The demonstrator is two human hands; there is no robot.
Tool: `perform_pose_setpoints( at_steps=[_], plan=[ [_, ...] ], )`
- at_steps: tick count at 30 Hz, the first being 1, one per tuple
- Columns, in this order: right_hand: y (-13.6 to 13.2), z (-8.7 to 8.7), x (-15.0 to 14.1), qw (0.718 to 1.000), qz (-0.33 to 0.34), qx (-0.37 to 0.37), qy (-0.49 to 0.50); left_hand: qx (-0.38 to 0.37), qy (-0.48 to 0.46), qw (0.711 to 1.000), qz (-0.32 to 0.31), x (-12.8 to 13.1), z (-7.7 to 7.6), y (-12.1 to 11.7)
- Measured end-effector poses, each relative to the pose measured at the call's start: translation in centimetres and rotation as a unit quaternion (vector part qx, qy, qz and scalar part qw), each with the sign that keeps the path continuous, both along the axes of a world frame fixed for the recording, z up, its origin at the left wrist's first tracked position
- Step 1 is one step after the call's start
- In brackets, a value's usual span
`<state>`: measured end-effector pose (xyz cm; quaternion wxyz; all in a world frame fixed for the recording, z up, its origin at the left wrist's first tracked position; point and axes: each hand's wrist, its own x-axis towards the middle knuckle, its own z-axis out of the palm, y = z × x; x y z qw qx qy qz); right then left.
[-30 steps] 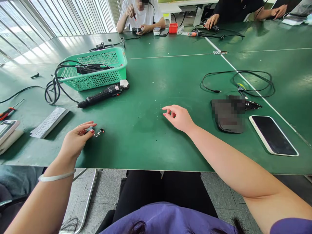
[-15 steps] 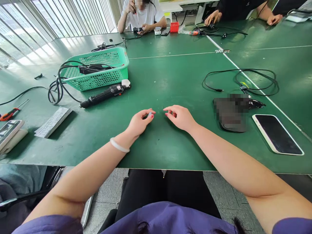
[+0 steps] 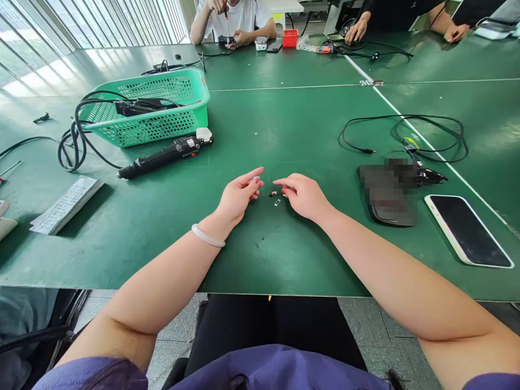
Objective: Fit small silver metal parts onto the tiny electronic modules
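Note:
My left hand is just above the green table, thumb pressed toward the bent fingers around a small pale piece too tiny to name. Its index finger points outward. My right hand faces it, index finger stretched out and apart from the thumb, the other fingers curled. Between the hands lie a small pale rectangular frame and a tiny dark piece. Another tiny bit lies by the right thumb; whether the thumb touches it is unclear.
Left of the hands lie a black electric screwdriver, a green basket with cables, and a folded paper. At right are a phone, a blurred black object and a coiled cable. Two people sit across, near a red box.
Several tiny pieces now lie on the table between my hands, where none showed before. My left index finger has straightened. The person across in white has lowered a screwdriver toward a black object.

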<state>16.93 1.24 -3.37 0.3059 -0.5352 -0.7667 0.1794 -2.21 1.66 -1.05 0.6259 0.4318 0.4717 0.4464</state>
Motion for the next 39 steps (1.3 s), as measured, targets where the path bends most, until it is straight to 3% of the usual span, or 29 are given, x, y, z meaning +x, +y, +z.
perform_pose_setpoints(
  at_steps=[5, 10, 13, 19, 24, 30, 34, 39],
  plan=[
    [0.7, -0.2, 1.2, 0.998, -0.062, 0.007, -0.005, -0.012, 0.014, 1.000, -0.021, 0.3, 0.0, -0.1],
    [0.9, -0.2, 1.4, 0.998, -0.056, 0.001, -0.021, -0.018, 0.020, 0.999, -0.024, 0.5, 0.1, -0.2],
    [0.6, -0.1, 0.9, 0.999, -0.037, 0.020, -0.025, -0.026, 0.017, 0.999, -0.015, 0.6, 0.3, -0.3],
    [0.1, -0.1, -0.8, 0.991, 0.075, 0.076, -0.076, -0.029, 0.008, 1.000, -0.003, 0.7, 0.3, -0.3],
    [0.0, 0.1, -1.3, 0.990, 0.066, 0.081, -0.090, -0.021, 0.010, 1.000, -0.017, 0.7, 0.2, -0.4],
    [-0.6, 1.3, -1.2, 0.996, -0.024, 0.050, 0.077, 0.000, 0.022, 0.999, -0.043, 0.8, 0.3, -0.7],
    [-0.8, 1.3, -1.3, 0.969, -0.054, -0.044, 0.236, 0.021, 0.045, 0.996, -0.081, 0.9, 0.5, -1.0],
    [-0.7, 0.9, -1.4, 0.943, -0.050, -0.098, 0.315, 0.046, 0.057, 0.992, -0.104, 1.1, 0.5, -1.2]
  ],
)
